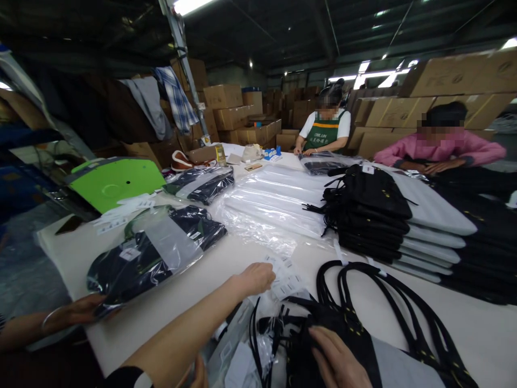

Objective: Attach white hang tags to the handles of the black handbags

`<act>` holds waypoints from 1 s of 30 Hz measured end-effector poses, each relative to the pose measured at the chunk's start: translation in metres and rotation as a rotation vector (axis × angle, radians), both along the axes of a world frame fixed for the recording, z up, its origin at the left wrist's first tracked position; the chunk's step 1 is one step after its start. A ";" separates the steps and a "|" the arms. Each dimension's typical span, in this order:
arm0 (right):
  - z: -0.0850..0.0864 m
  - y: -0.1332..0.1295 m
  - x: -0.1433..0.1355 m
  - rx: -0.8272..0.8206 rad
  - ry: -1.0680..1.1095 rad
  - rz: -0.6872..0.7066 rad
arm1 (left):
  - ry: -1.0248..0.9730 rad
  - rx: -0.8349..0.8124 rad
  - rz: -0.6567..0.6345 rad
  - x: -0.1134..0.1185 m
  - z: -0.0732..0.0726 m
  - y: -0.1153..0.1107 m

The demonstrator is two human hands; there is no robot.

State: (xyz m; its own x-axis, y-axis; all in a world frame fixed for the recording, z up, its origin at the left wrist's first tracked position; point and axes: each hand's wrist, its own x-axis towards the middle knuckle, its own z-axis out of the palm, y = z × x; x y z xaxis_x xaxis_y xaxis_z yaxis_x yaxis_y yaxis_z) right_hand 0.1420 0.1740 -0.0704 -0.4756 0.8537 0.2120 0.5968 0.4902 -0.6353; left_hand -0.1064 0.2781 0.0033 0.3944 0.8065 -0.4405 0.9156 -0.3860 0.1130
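My right hand (343,358) lies with its fingers stretched out over a black bag (307,345) with long looped handles and a grey-white panel. At the bottom edge, only a few fingers of my left hand (197,373) show, beside clear plastic packaging (234,350); the rest is hidden behind a co-worker's forearm, and its grip cannot be made out. That co-worker's hand (258,277) reaches across and pinches at a sheet of white labels (285,275). The co-worker's other hand (83,310), with a bracelet, touches a dark bag in clear plastic (153,248).
Stacked black bags (367,210) stand on the right of the table. Clear plastic sleeves (278,199) lie mid-table. Farther left are another wrapped bag (202,183) and a green panel (115,183). Two people (327,124) work across the table; cartons (226,97) rise behind.
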 end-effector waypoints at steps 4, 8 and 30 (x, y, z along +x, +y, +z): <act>0.018 0.047 -0.063 -0.032 0.054 -0.077 | -0.052 0.025 0.039 -0.003 0.010 -0.007; 0.008 0.076 -0.100 -0.092 0.022 -0.025 | -0.119 0.088 0.109 -0.007 0.013 -0.014; -0.035 0.069 -0.110 -0.364 -0.222 0.087 | -0.560 0.039 0.576 -0.052 0.038 0.012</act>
